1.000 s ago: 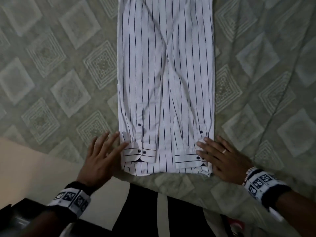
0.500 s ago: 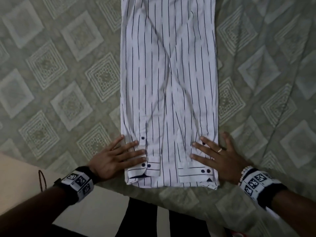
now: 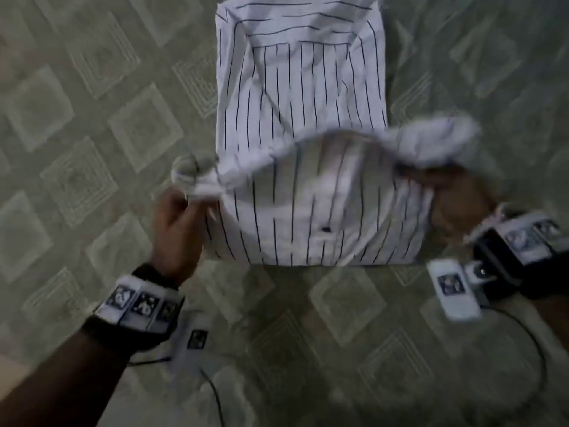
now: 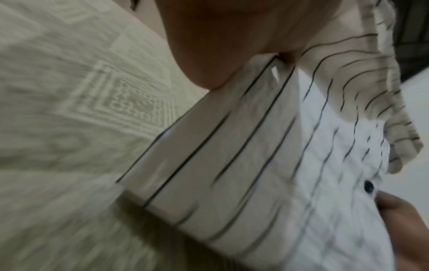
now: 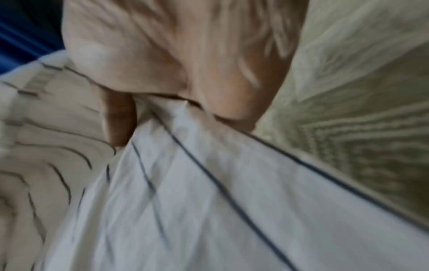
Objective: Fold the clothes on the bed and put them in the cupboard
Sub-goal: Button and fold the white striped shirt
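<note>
A white shirt with thin dark stripes (image 3: 301, 97) lies lengthwise on the bed, collar end far from me. Its near end is lifted and doubled over toward the collar, with the button placket (image 3: 326, 229) facing up. My left hand (image 3: 178, 211) pinches the left corner of the lifted hem. My right hand (image 3: 455, 201) grips the right corner, partly hidden under the bunched cloth. The left wrist view shows the striped shirt (image 4: 255, 165) held under my palm. In the right wrist view my fingers (image 5: 120, 121) curl into the shirt cloth (image 5: 185, 201). All views are motion-blurred.
The bed is covered by a pale green bedspread (image 3: 92, 149) with diamond patterns, spreading on every side of the shirt. Thin dark cables (image 3: 212, 392) trail from the wrist bands over the near part of the bed.
Both hands went from lying flat on the cuffs at the shirt's near end to gripping its corners, and lifted that end up and away toward the collar. The view shifted forward.
</note>
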